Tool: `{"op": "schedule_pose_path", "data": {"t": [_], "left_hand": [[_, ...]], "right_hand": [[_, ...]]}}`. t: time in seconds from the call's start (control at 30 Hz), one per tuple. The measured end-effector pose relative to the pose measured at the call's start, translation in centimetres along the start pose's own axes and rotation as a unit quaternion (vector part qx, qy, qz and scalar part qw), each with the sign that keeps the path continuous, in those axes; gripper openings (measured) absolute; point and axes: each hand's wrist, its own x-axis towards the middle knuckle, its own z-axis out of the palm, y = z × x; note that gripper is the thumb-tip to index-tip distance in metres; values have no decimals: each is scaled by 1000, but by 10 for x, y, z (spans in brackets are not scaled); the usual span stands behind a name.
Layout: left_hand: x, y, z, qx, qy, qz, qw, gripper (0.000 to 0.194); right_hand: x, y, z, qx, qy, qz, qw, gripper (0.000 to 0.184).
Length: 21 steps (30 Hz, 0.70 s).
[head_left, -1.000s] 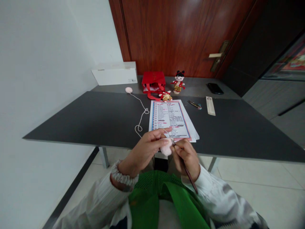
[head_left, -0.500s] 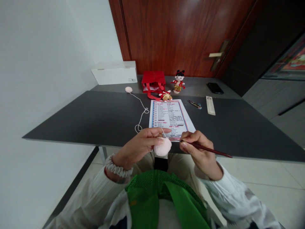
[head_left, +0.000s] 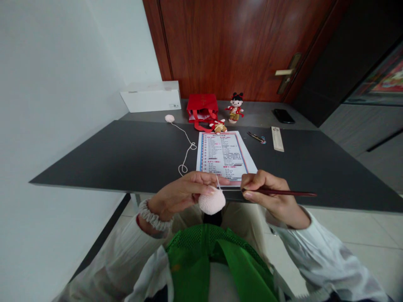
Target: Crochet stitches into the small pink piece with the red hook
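My left hand (head_left: 181, 197) holds a small pale pink crocheted ball (head_left: 212, 203) at its fingertips, just over the table's front edge. My right hand (head_left: 269, 193) pinches a crochet hook (head_left: 283, 193) with a slim dark red handle, its tip pointing left towards the ball. The hook's tip is hidden behind my fingers. A thin pale yarn strand (head_left: 185, 157) loops across the dark table (head_left: 126, 155) to a small pink yarn ball (head_left: 169, 118). A printed pattern sheet (head_left: 226, 153) lies just beyond my hands.
At the back stand a red gift bag (head_left: 202, 107), a crocheted doll (head_left: 235, 108), a small crocheted figure (head_left: 218, 126), and a white box (head_left: 150, 96). A phone (head_left: 283, 116), a paper sleeve (head_left: 277, 139) and small metal tools (head_left: 256, 137) lie to the right. A white wall runs along the left.
My right hand has moved right and away from the ball, and the hook now lies nearly level. The crocheted ball has dropped slightly lower in my left hand.
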Motion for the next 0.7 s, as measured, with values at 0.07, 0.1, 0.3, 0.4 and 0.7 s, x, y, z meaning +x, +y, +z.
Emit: {"op": "schedule_pose_path", "data": {"t": [0.07,0.1,0.3,0.4,0.7], "left_hand": [[-1,0,-1,-11,-1,-18,1000,30],[-1,-1,-1,-15,-5,-26,1000,30],[1,0,-3,49,-10,-13,999,29],[1,1,0,126,24,28,991,22],[2,-3,11,194,109,91,971,36]], "right_hand": [[1,-2,-3,-8,-21,4,1000,11],[2,-3,-3,-5,-29,8,1000,11],[13,2,3,189,-23,85,978,19],[17,9,11,280,-7,145,949,21],[13,13,48,304,157,123,931,20]]}}
